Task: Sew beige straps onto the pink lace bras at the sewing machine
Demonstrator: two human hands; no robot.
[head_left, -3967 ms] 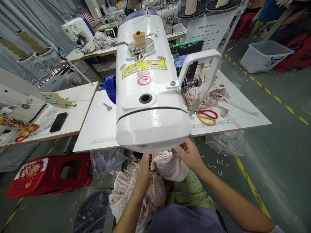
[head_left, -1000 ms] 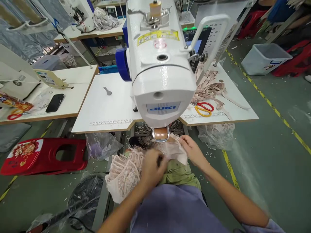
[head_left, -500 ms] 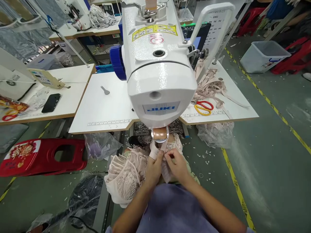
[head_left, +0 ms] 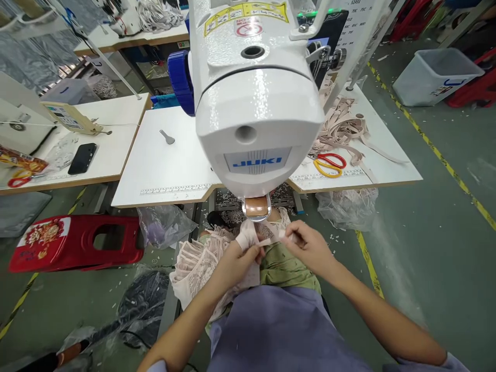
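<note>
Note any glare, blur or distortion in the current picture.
Head view: speckled glare on the white sewing machine, its JUKI lettering legible; head view: left grip and right grip show little motion blur; head view: apparent wide-angle stretch toward the edges.

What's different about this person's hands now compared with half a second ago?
The right hand has moved away to the right, opening a gap from the left hand; half a second ago they were close together. A thin pale-pink fabric strip now spans between them. The metal scissors with red and yellow handles and the black rectangular phone stayed where they lay on white tabletops.
</note>
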